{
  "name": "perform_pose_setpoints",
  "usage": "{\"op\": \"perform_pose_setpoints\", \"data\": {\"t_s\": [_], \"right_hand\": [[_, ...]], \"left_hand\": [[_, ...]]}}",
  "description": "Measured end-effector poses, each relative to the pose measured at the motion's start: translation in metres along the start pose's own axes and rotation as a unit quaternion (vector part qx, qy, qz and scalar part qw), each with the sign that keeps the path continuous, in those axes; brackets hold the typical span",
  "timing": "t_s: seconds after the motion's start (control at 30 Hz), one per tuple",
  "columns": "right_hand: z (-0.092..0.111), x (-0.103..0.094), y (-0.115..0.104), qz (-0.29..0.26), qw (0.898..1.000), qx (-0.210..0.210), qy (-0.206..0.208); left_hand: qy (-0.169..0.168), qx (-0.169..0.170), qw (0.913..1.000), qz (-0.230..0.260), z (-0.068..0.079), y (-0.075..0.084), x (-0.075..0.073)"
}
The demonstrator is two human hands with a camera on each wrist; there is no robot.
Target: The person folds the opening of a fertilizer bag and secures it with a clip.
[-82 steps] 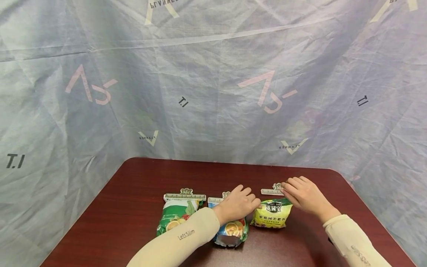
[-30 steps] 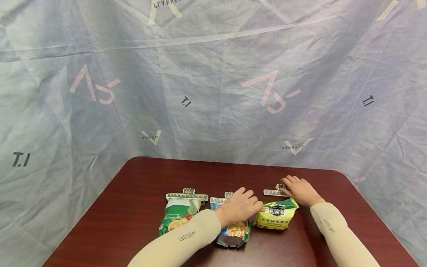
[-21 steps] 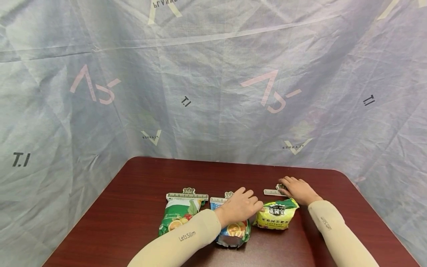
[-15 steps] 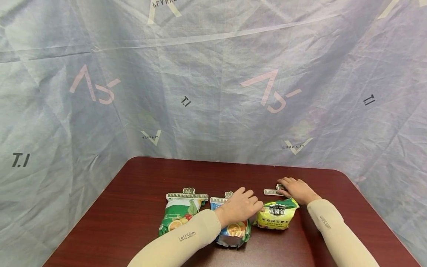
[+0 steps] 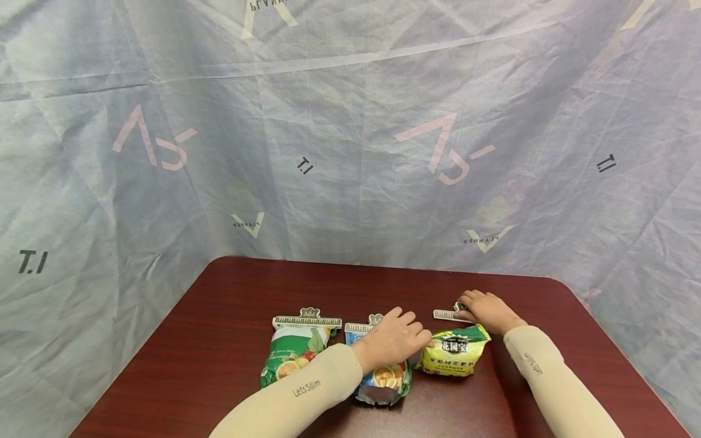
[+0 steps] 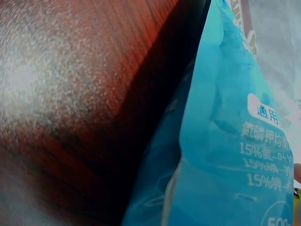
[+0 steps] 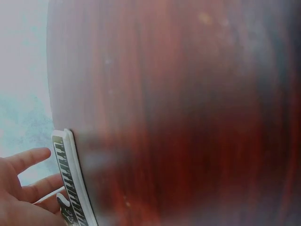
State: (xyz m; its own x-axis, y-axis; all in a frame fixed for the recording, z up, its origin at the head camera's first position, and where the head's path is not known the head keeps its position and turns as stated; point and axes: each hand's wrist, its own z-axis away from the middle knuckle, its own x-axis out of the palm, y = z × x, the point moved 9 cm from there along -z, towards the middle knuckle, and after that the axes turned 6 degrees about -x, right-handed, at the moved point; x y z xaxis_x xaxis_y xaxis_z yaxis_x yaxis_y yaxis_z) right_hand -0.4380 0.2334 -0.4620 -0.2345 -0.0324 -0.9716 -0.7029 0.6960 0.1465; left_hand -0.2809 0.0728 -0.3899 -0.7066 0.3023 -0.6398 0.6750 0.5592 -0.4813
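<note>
In the head view, my left hand (image 5: 391, 340) reaches over a blue bag (image 5: 385, 378), its thumb and fingers pinching the upper left corner of a small yellow-green fertilizer bag (image 5: 450, 359). That bag lies with its green top edge tilted up at the right. My right hand (image 5: 487, 311) is behind it, with thumb and fingers round the tab of a flat clip (image 5: 445, 314) patterned like piano keys. From the right wrist, the clip (image 7: 70, 174) shows beside the fingers (image 7: 33, 160). The left wrist view is mostly filled by the blue bag (image 6: 230, 127).
A green and white bag (image 5: 290, 350) lies at the left, with a matching clip (image 5: 306, 321) along its top. Another clip (image 5: 357, 328) sits on the blue bag's top, partly hidden by my hand. The dark red table (image 5: 241, 286) ends at a grey cloth backdrop (image 5: 339, 152).
My right hand has left the yellow-green bag's right corner and moved back to the loose clip, shifting slightly left on its tab. My left hand stays at the bag's corner.
</note>
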Motion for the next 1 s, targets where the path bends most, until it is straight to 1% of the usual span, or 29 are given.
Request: {"op": "perform_pose_setpoints", "data": {"t_s": [0.17, 0.27, 0.47, 0.67, 0.8, 0.9, 1.0], "right_hand": [[-0.001, 0.001, 0.000, -0.003, 1.000, 0.006, -0.011], [-0.001, 0.000, 0.000, -0.015, 1.000, 0.010, -0.013], [0.000, -0.003, 0.000, -0.038, 0.999, 0.005, -0.007], [0.001, -0.002, 0.003, -0.061, 0.998, 0.011, -0.009], [0.003, -0.003, 0.005, -0.082, 0.996, 0.025, -0.007], [0.003, -0.003, 0.005, -0.082, 0.996, 0.026, -0.007], [0.004, -0.003, 0.002, -0.059, 0.998, 0.010, -0.007]], "left_hand": [[-0.019, -0.005, 0.9998, -0.001, 0.001, 0.001, 0.002], [-0.031, -0.012, 0.9994, 0.002, 0.001, 0.000, 0.003], [-0.032, -0.016, 0.9993, -0.004, 0.002, 0.000, 0.005], [-0.030, -0.016, 0.9994, -0.004, 0.002, -0.001, 0.006], [-0.018, -0.009, 0.9998, 0.002, -0.001, -0.002, -0.006], [-0.008, -0.002, 1.0000, -0.002, -0.003, -0.002, -0.016], [-0.009, 0.000, 0.9999, -0.003, -0.003, -0.001, -0.015]]}}
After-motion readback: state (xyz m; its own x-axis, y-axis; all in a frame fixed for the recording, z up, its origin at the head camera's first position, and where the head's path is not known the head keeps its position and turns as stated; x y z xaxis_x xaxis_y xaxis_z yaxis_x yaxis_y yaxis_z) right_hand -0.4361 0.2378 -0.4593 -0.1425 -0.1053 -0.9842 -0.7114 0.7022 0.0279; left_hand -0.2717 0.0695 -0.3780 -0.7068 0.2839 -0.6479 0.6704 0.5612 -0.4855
